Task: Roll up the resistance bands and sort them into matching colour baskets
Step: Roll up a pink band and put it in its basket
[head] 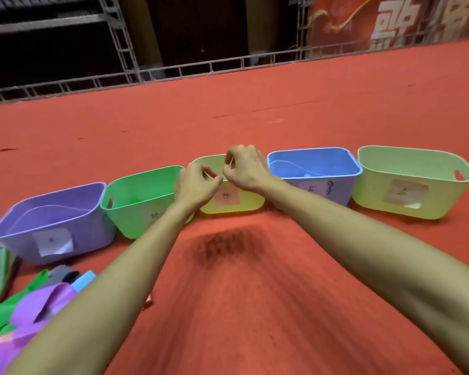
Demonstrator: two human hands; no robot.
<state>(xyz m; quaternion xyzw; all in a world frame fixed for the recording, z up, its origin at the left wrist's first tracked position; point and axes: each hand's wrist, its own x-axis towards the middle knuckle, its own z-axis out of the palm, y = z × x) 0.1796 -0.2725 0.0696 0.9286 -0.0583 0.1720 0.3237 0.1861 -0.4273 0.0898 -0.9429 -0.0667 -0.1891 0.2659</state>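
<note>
Your left hand [195, 185] and right hand [244, 169]: fingers curled, together pinching a thin pale band [208, 174], mostly hidden, above the yellow basket [251, 204], mid-row on the red carpet [255, 307]. Loose bands [25, 307]: carpet's near-left corner, beside the purple basket [16, 228].

This looks like an event stage or exhibition hall, not a home. Red carpet [295, 104] covers the whole floor and runs back to a low metal truss rail [173, 70] at its edge, with an upright truss [119, 36] and darkness behind. A red banner [406, 20] with big white characters hangs far right.
</note>
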